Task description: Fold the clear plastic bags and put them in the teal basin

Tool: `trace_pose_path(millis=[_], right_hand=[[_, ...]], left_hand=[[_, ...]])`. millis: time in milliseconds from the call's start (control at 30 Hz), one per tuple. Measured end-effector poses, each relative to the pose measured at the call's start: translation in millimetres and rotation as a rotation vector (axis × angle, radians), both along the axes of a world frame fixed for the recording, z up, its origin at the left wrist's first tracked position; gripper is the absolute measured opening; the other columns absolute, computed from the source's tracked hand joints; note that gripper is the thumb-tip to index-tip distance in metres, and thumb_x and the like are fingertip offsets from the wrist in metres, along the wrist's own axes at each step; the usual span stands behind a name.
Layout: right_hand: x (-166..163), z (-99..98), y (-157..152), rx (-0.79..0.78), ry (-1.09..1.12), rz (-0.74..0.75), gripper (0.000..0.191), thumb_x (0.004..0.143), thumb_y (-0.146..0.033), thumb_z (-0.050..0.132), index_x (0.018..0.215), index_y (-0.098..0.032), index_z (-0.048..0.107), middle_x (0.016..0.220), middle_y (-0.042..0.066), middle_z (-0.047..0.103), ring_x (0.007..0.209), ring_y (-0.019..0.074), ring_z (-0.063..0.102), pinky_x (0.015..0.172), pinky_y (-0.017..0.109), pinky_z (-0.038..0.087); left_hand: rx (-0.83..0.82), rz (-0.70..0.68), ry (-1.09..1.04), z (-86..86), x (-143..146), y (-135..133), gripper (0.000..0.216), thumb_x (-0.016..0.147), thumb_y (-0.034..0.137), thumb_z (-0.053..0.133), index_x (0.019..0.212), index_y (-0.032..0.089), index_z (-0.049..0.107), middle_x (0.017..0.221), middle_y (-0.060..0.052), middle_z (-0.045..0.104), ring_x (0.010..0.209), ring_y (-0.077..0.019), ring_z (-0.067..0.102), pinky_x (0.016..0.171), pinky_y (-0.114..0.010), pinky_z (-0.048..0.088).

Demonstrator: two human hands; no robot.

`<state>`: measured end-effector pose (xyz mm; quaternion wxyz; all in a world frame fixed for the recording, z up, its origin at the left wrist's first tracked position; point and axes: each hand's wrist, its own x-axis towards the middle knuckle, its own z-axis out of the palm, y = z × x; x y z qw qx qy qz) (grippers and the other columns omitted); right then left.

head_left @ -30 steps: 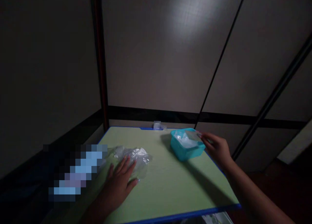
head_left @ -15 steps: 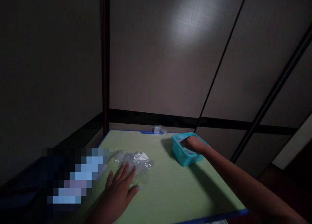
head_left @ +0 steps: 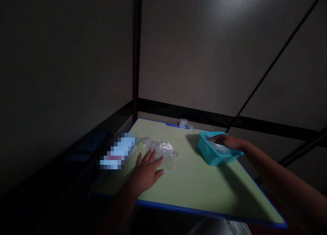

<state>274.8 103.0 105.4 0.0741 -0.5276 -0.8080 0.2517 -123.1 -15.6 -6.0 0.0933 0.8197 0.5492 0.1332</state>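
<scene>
My left hand (head_left: 148,172) lies palm down on the table with its fingers spread. Its fingertips rest at the near edge of a crumpled clear plastic bag (head_left: 163,148). Over on the right, my right hand (head_left: 226,140) reaches across the rim of a teal plastic basket (head_left: 217,158). Its fingers look stretched out over clear plastic (head_left: 220,148) inside, and part of them is hard to make out in the dim light. I see nothing gripped in either hand.
The pale green table (head_left: 189,187) has a blue edge. A small clear plastic piece (head_left: 183,123) sits at its back edge. A blurred-out bright object (head_left: 119,151) is at the left. Dark panels (head_left: 189,58) rise behind, and something pale shows below the front edge.
The view has swung, so the table appears further right and higher. My right hand has lifted somewhat inside the basket, showing more of its fingers. My left hand stays by the bag.
</scene>
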Motion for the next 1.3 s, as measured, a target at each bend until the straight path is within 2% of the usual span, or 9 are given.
trace_pose_path(millis=[67,167,267,400,500,600,867,1100,1300], right_hand=[[-3,15.4,-9,0.100,0.046,-0.062,0.050,0.084,-0.051,0.046,0.113,-0.015,0.064,0.113,0.011,0.065,0.099,0.0272,0.062,0.088,0.040,0.048],[-28,28.6,-40,0.464,0.034,-0.145,0.047,0.089,-0.050,0.040,0.114,-0.016,0.062,0.112,0.013,0.065,0.100,0.0287,0.061,0.087,0.044,0.048],[-70,13.5,-83,0.694,0.027,-0.005,0.036,0.091,-0.039,0.042,0.114,-0.018,0.060,0.114,0.012,0.063,0.106,0.0265,0.058,0.094,0.045,0.043],[-116,-46.3,-131,0.488,-0.050,0.303,0.040,0.089,-0.039,0.049,0.127,-0.027,0.051,0.132,0.008,0.052,0.125,0.0261,0.043,0.106,0.055,0.024],[-127,-90.1,-147,0.376,-0.014,0.218,0.062,0.084,-0.043,0.056,0.140,-0.027,0.034,0.144,0.012,0.036,0.132,0.0286,0.033,0.106,0.058,0.023],[-122,-111.4,-147,0.425,0.127,0.053,0.067,0.081,-0.036,0.059,0.141,-0.022,0.034,0.146,0.014,0.032,0.133,0.0280,0.030,0.106,0.052,0.028],[-120,-121.5,-137,0.500,0.189,-0.120,0.039,0.081,-0.019,0.053,0.120,-0.021,0.059,0.120,0.010,0.061,0.115,0.0243,0.052,0.101,0.043,0.039],[-122,-118.3,-139,0.510,0.174,-0.239,0.024,0.086,-0.024,0.046,0.097,-0.021,0.067,0.098,0.009,0.068,0.091,0.0230,0.062,0.083,0.034,0.046],[-119,-118.6,-139,0.509,0.317,-0.450,0.028,0.089,-0.038,0.038,0.083,-0.023,0.061,0.077,0.005,0.067,0.071,0.0224,0.061,0.064,0.030,0.043]], left_hand=[[0.007,-0.018,-0.003,3.4,1,-4,0.050,0.087,0.048,0.047,0.135,0.037,0.040,0.151,-0.005,0.021,0.140,-0.0276,0.011,0.107,-0.061,0.005],[0.021,-0.076,-0.014,6.4,6,-15,0.047,0.087,0.046,0.048,0.133,0.038,0.041,0.150,-0.002,0.025,0.140,-0.0271,0.012,0.107,-0.062,0.003],[0.015,-0.165,-0.039,6.5,15,-32,0.047,0.088,0.047,0.047,0.134,0.039,0.040,0.149,-0.001,0.030,0.140,-0.0262,0.016,0.108,-0.062,0.002],[-0.009,-0.286,-0.073,4.7,31,-54,0.049,0.089,0.054,0.041,0.135,0.038,0.038,0.148,-0.002,0.032,0.139,-0.0234,0.021,0.109,-0.061,0.002],[-0.016,-0.347,-0.073,4.7,41,-63,0.053,0.087,0.055,0.043,0.136,0.036,0.038,0.149,-0.004,0.030,0.139,-0.0253,0.019,0.110,-0.061,0.003],[-0.010,-0.372,-0.076,6.1,47,-64,0.056,0.086,0.052,0.047,0.138,0.034,0.035,0.149,-0.005,0.029,0.139,-0.0276,0.019,0.110,-0.061,0.006],[0.057,-0.239,-0.188,0.9,54,-49,0.049,0.084,0.040,0.054,0.132,0.030,0.046,0.147,-0.005,0.034,0.137,-0.0297,0.024,0.111,-0.057,0.015],[0.150,-0.138,-0.335,-10.4,52,-44,0.042,0.085,0.036,0.052,0.125,0.024,0.053,0.139,-0.008,0.043,0.133,-0.0270,0.031,0.110,-0.048,0.029],[0.223,-0.102,-0.349,-20.5,51,-42,0.041,0.085,0.035,0.051,0.123,0.021,0.055,0.135,-0.010,0.048,0.130,-0.0281,0.037,0.108,-0.049,0.032]])
